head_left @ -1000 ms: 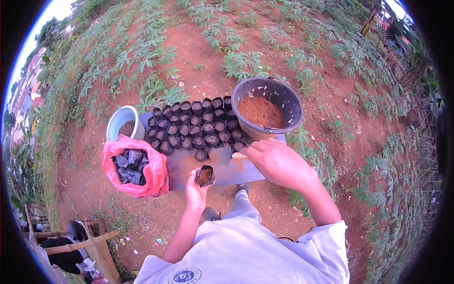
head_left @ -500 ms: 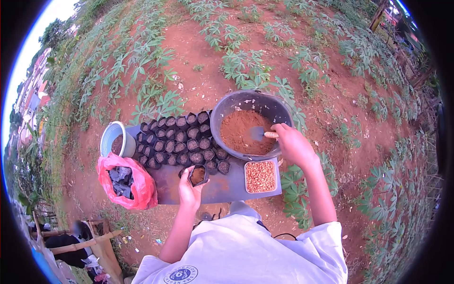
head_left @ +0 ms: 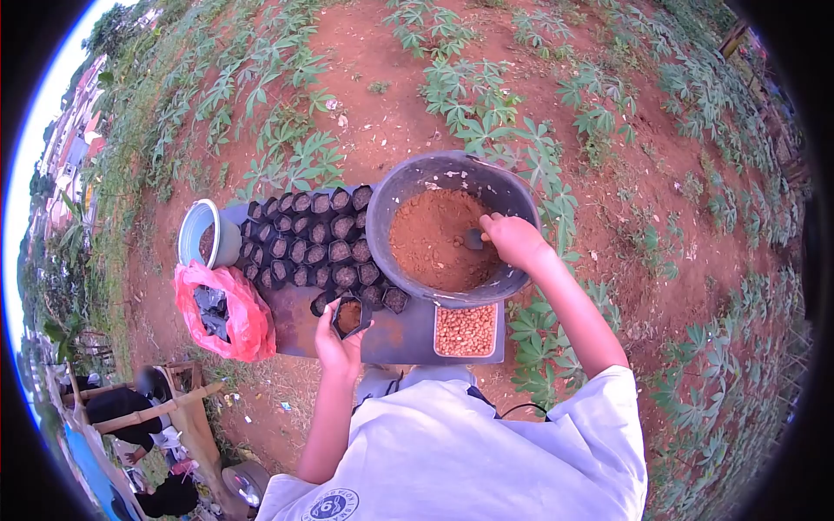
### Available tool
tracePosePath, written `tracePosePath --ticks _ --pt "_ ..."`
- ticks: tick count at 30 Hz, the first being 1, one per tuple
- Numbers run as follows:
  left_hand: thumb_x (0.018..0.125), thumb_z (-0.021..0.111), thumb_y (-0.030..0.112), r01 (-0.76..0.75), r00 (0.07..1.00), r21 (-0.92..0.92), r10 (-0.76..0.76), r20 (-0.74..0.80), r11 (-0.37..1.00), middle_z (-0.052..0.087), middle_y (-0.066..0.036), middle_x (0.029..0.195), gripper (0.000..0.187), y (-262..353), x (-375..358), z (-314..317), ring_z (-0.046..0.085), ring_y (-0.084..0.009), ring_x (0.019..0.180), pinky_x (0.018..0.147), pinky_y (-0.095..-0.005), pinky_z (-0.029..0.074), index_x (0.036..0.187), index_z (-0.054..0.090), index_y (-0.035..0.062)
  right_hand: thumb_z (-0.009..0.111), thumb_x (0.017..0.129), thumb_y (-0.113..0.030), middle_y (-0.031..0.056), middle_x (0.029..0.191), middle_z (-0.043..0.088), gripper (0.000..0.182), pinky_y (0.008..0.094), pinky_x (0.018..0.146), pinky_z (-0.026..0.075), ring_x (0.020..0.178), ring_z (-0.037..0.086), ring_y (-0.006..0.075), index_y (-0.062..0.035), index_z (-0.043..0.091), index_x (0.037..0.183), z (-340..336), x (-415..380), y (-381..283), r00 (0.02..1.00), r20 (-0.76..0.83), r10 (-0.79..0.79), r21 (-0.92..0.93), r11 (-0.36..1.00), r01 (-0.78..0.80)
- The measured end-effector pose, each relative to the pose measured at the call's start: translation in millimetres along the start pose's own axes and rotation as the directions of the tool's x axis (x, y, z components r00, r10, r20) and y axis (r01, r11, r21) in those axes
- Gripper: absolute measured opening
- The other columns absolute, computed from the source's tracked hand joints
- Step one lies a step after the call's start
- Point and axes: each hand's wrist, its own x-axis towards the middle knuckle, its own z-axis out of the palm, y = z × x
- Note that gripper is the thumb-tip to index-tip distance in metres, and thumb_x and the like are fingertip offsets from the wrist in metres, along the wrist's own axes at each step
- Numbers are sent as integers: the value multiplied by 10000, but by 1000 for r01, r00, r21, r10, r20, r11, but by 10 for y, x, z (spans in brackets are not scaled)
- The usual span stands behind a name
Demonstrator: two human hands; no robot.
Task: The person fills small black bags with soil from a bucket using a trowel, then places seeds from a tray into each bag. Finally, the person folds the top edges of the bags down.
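My left hand is closed around a small black planting bag with brown soil inside, held above the front of the table. Over the right side of a large dark bucket, my right hand grips a hand trowel. The trowel's grey blade meets the reddish-brown soil in the bucket, and its handle is mostly covered by my fingers. Rows of filled black planting bags stand left of the bucket, just beyond my left hand.
On the table a square tub of seeds or nuts sits before the bucket. At the left are a pale blue pail and a pink plastic bag holding black bags. Leafy plants grow around; a person is at lower left.
My right hand has turned the trowel, so its blade now sits lower right in the soil. The view has shifted a little. My left hand still holds the planting bag.
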Motion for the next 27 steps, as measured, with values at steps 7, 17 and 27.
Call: tracePosePath --ticks 7,17,27 --pt "990 421 319 -10 999 -8 10 -36 1000 611 -82 1049 311 -48 89 127 611 -218 955 797 -446 520 1131 540 69 557 744 66 184 931 594 222 458 753 493 893 615 380 -12 505 945 -48 39 197 994 -57 -90 79 992 94" --pt "994 417 313 -2 999 0 2 -37 1000 606 -77 1059 311 -112 154 224 606 -212 968 808 -445 518 1149 540 71 527 805 29 176 942 584 157 467 758 477 909 603 383 -17 515 955 -92 67 208 987 -69 -144 179 972 154" --pt "988 439 321 4 999 -21 -5 -41 1000 605 -70 1058 309 -166 192 263 601 -208 976 809 -450 517 1140 544 73 530 790 41 183 953 579 198 465 760 484 899 610 382 -13 519 980 -115 166 209 986 -90 -143 231 960 160"
